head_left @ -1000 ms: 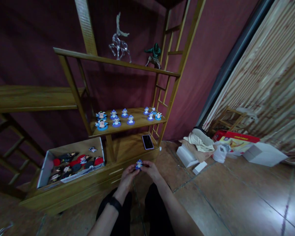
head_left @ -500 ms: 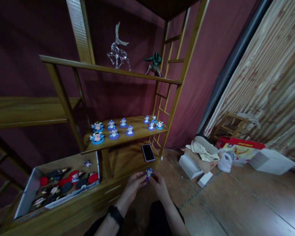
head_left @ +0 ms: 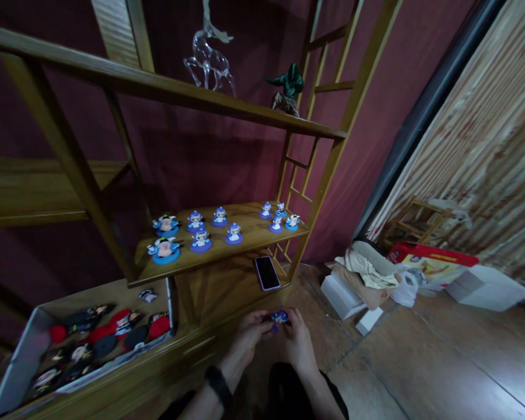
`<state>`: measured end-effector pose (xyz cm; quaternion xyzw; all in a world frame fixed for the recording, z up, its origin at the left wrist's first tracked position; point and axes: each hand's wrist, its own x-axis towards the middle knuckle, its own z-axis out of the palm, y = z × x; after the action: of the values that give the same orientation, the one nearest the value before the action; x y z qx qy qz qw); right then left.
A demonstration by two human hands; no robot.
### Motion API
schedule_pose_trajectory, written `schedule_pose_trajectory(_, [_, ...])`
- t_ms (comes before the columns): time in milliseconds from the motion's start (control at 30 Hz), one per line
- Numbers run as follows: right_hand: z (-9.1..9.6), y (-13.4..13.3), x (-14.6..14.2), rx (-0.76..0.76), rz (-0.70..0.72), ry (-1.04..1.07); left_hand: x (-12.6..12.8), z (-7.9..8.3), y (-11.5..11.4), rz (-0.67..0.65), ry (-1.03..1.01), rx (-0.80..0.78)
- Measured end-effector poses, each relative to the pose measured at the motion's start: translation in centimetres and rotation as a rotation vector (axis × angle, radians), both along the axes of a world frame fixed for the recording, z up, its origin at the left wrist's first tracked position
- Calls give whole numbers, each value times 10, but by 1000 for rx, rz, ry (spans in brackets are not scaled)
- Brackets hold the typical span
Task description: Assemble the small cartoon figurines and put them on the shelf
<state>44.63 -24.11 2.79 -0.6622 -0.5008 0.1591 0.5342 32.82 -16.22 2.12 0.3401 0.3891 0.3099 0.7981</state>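
Between my two hands is a small blue-and-purple figurine (head_left: 279, 317), held low in front of the shelf. My left hand (head_left: 252, 332) grips its left side, with a bit of purple, perhaps its base, showing beneath. The fingers of my right hand (head_left: 296, 333) close on its right side. Ahead, on the wooden shelf (head_left: 262, 240), stand several similar purple-based figurines (head_left: 200, 240) and a few pig figurines (head_left: 164, 249) on blue bases. A smaller group of figurines (head_left: 276, 223) stands at the shelf's right end.
A phone (head_left: 267, 273) lies on the lower board. At left, a box (head_left: 24, 344) holds red and black figures. Above stand a clear deer (head_left: 209, 61) and a green-clad figure (head_left: 289, 87). White boxes (head_left: 341, 296) and a plastic bag (head_left: 404, 287) lie on the right floor.
The figurine has turned from upright to lying sideways between my fingers. My hands have shifted slightly right and down, and the view has moved closer to the shelf.
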Motion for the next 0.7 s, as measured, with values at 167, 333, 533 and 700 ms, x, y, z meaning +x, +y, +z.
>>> schedule_pose_trajectory(167, [-3, 4, 3, -17, 28, -7, 1, -1, 7, -30, -80, -127])
schedule_pose_trajectory(333, [-4, 2, 6, -54, 20, 13, 4, -9, 10, -72, -76, -189])
schedule_pose_trajectory(533, [-1, -1, 8, -21, 16, 116, 8, -11, 9, -84, -120, -207])
schedule_pose_trajectory(700, [18, 4, 10, -22, 11, 293, 5, -8, 23, -50, -137, -317])
